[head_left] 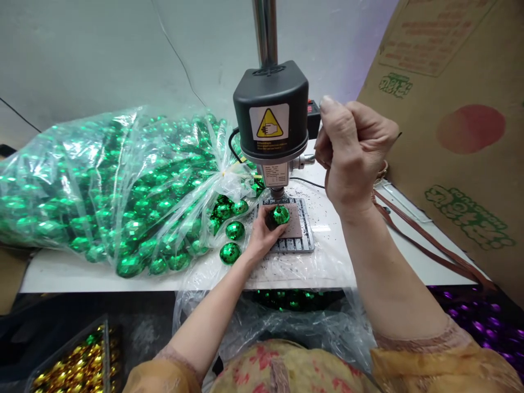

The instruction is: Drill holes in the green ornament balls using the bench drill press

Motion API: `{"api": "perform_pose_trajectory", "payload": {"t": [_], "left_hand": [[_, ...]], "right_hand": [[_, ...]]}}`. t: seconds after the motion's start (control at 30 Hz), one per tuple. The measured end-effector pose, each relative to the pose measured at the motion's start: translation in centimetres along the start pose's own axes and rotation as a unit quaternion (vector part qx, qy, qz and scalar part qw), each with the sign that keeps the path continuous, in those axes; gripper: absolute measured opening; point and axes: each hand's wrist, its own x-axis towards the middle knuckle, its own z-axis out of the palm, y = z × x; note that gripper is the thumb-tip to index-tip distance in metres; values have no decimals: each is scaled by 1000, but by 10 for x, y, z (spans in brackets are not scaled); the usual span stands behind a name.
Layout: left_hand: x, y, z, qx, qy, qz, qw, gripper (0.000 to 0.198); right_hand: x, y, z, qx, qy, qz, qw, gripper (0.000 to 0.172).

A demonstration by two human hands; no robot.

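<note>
My left hand [265, 233] has its thumb and fingers around a shiny green ball [281, 215], which rests on the pinkish pad [295, 221] over the slotted metal base [309, 240] of a drill press. Above the ball is the black motor housing [272, 103] with a yellow warning label; the press's lower tip sits just behind the ball. My right hand [354, 144] is raised beside the housing, its fingers curled closed near the press's side shaft [306, 160]. What those fingers grip is mostly hidden. Two loose green balls [234, 230] lie left of my left hand.
A clear bag full of green balls [123, 191] fills the table's left side. At the right stand a large cardboard box [450, 136] and a brown strap [429, 243]. Below the table edge are gold balls [76, 365], purple balls [487, 322] and clear plastic [335, 322].
</note>
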Motion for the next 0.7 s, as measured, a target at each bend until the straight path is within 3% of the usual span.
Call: {"api": "perform_pose_trajectory", "payload": {"t": [0.43, 0.7], "left_hand": [[-2, 7, 0, 13, 6, 8, 1000, 47], [-2, 6, 0, 11, 8, 13, 1000, 47]], "right_hand": [[-31, 11, -10, 17, 21, -98, 995, 43], [-35, 18, -9, 11, 34, -147, 989, 53]]}}
